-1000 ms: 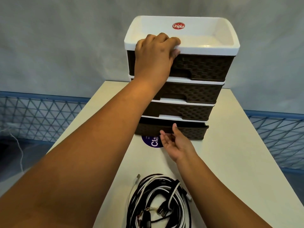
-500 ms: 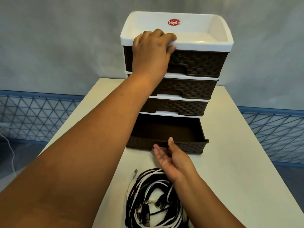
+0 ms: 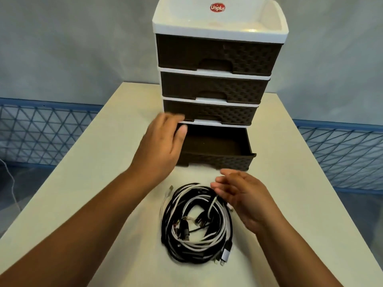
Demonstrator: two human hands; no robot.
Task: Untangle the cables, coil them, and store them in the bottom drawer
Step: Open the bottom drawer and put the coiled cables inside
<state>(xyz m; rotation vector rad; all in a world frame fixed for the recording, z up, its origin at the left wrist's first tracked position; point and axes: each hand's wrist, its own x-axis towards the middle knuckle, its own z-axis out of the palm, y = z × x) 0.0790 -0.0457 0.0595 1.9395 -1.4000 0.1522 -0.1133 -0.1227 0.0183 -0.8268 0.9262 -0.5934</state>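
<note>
The cables (image 3: 196, 225) lay in one mixed black & white bundle on the table (image 3: 300, 204), just in front of the bottom drawer (image 3: 215, 162), which stood pulled out and looked empty. The left hand (image 3: 163, 145) hung over the drawer's left corner w/ grip apart, holding nothing; the right hand (image 3: 240, 193) hovered at the bundle's right edge, also loose, fingers straight. Probably best to lift one free plug end & trace that single cable out rather than tug the whole bundle, so no knot tightens.

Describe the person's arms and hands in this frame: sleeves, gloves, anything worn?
Both forearms are bare up to the frame edge, with no sleeve in view. The left hand and right hand wear no gloves. No watch, ring, band or marking shows on either; the fingers are motion-blurred, so anything small there could be missed.
</note>
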